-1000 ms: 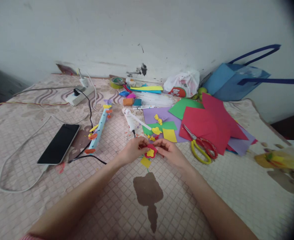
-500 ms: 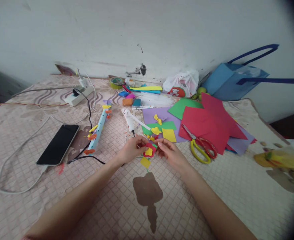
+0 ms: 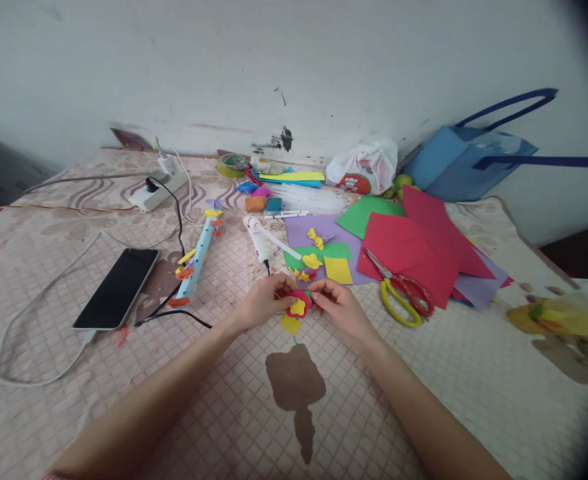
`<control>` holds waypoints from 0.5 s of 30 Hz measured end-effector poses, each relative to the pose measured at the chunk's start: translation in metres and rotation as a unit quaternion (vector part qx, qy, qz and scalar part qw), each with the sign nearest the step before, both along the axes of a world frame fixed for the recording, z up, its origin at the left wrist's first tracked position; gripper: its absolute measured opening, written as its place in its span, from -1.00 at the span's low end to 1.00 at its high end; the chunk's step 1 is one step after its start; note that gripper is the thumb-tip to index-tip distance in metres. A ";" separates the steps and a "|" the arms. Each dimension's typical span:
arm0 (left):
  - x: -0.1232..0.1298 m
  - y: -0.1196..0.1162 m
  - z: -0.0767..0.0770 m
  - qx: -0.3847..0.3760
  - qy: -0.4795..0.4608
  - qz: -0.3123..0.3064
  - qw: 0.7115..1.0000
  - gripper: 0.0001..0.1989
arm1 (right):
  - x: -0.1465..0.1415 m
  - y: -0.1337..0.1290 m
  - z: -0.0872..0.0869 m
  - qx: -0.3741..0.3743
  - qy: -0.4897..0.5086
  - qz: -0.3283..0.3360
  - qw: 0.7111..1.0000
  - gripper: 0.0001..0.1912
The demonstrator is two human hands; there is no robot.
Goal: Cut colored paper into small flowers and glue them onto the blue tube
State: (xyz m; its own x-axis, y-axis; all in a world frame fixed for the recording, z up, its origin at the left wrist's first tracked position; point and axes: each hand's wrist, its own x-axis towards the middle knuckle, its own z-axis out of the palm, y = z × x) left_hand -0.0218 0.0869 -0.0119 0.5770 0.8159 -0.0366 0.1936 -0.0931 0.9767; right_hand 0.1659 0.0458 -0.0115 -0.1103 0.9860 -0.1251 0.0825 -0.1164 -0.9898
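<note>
My left hand [image 3: 265, 301] pinches the left side of a red paper flower [image 3: 304, 309] with a yellow flower-shaped centre [image 3: 297, 307]. On the other side, my right hand [image 3: 338, 304] has its thumb and forefinger closed at a small green piece at the flower's right edge. A yellow square [image 3: 291, 325] hangs or lies just below the flower. Behind the hands are a yellow cut-out [image 3: 313, 261], a yellow paper rectangle [image 3: 339, 271] and a green strip [image 3: 341, 251] on purple paper [image 3: 298, 230].
Scissors [image 3: 401, 303] lie right of my hands, beside red sheets [image 3: 414, 250]. A white glue gun [image 3: 257, 240] stands behind. Leftward are a decorated blue strip [image 3: 197, 259], a phone [image 3: 117, 289] and a power strip [image 3: 158, 193]. A blue bag [image 3: 439, 160] is at the back right.
The fingers of my right hand have closed together at the flower's right edge, over the green piece. My left hand has barely moved.
</note>
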 end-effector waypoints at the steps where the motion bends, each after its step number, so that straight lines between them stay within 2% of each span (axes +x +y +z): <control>1: 0.000 0.000 0.000 -0.001 -0.001 0.002 1.000 -0.87 | 0.001 0.000 -0.001 0.008 -0.010 0.003 1.000 -0.88; 11: -0.003 0.000 -0.002 0.001 0.007 0.018 1.000 -0.87 | 0.004 0.000 -0.002 0.057 -0.094 -0.002 0.994 -0.87; 15: -0.005 -0.002 -0.002 -0.016 -0.006 0.040 0.999 -0.88 | 0.005 0.001 0.001 0.126 -0.171 -0.048 0.976 -0.88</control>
